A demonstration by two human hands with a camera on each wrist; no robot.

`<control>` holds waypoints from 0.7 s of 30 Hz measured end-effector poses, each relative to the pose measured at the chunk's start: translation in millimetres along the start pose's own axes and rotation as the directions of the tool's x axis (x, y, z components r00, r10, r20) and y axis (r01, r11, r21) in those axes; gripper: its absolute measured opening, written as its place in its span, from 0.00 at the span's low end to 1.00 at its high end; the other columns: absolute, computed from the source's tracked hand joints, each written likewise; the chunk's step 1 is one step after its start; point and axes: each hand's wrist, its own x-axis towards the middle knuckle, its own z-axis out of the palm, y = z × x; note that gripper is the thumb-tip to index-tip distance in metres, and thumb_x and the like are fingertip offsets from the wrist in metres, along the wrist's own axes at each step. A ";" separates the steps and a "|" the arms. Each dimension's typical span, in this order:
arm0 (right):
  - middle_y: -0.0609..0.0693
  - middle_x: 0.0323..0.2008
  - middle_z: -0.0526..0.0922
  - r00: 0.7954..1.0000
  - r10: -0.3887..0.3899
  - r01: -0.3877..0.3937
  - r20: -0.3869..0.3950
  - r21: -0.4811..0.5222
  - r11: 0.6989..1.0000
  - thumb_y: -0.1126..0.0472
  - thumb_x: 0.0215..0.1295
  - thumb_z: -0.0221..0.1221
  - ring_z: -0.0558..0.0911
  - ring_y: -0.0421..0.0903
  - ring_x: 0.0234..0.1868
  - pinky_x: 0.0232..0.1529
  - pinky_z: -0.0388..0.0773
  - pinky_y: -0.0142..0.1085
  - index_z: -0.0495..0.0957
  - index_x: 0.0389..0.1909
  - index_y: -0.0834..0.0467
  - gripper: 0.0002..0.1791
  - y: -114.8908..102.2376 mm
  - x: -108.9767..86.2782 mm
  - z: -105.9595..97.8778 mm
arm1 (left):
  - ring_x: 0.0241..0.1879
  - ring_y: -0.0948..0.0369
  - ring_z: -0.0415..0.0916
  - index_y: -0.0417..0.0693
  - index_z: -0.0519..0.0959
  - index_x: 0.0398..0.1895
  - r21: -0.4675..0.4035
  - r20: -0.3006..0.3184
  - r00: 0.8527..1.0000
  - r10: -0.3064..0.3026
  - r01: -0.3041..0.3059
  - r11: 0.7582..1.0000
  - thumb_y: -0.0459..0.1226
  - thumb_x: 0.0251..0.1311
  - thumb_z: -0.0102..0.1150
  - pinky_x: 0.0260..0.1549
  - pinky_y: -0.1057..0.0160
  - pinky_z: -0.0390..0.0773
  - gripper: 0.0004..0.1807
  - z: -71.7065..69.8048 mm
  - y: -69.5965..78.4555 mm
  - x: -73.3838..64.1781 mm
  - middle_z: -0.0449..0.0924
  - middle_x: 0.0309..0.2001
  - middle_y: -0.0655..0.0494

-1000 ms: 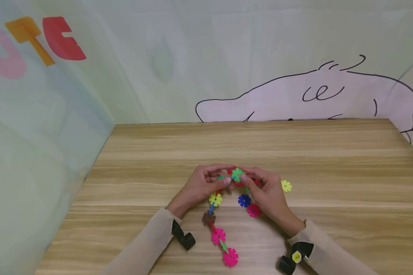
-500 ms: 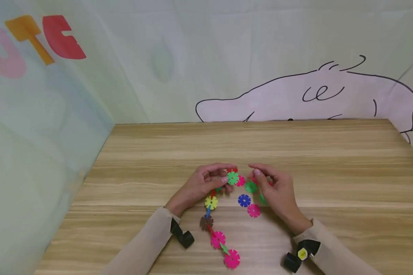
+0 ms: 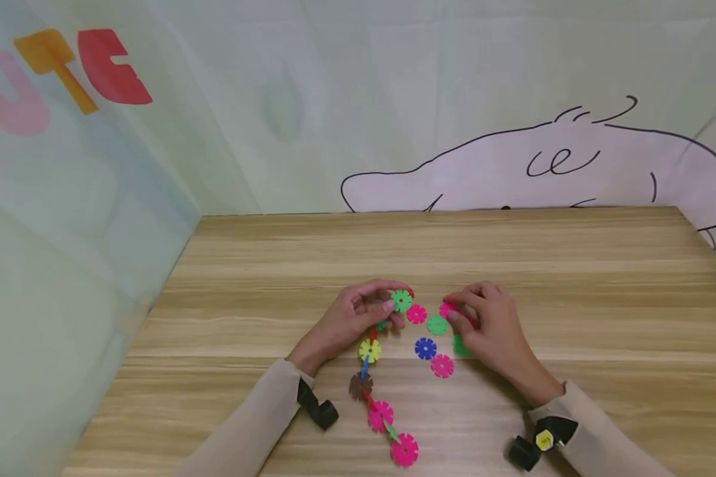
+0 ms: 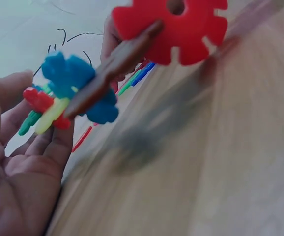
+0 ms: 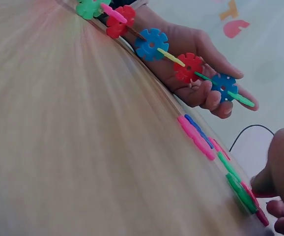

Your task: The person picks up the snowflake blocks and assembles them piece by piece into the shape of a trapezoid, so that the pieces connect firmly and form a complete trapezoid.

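Note:
In the head view, my left hand [image 3: 358, 321] pinches the top of a chain of slotted plastic snowflake discs, at a green disc [image 3: 402, 301]. The chain hangs toward me through a yellow disc [image 3: 370, 350] and a brown disc [image 3: 360, 384] down to a pink disc [image 3: 404, 450]. The right wrist view shows the linked discs from the side, held over the table. My right hand [image 3: 492, 328] has thumb and index finger at a loose pink disc [image 3: 447, 309], pinching its edge. The hand partly covers a green disc [image 3: 461, 345].
Loose discs lie flat between the hands: pink [image 3: 416, 314], green [image 3: 437, 324], blue [image 3: 425, 348] and another pink one [image 3: 442, 366]. A red disc [image 3: 410, 293] shows behind the left fingertips. The wooden table [image 3: 262, 265] ends at a printed cloth backdrop [image 3: 244, 132].
Both hands were together at the green disc; my right hand has let go and moved right, down to the loose pink disc. My left hand keeps holding the chain, nearly still.

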 end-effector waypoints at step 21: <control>0.52 0.38 0.92 0.985 -0.085 0.106 -0.153 0.131 0.986 0.75 0.62 0.72 0.83 0.40 0.35 0.41 0.77 0.22 0.89 0.48 0.61 0.14 3.3 1.8 3.2 | 0.47 0.60 0.93 0.48 0.72 0.75 -0.080 -0.179 0.983 0.030 -0.045 0.996 0.40 0.79 0.60 0.49 0.68 0.85 0.25 2.7 -1.9 2.1 0.83 0.52 0.40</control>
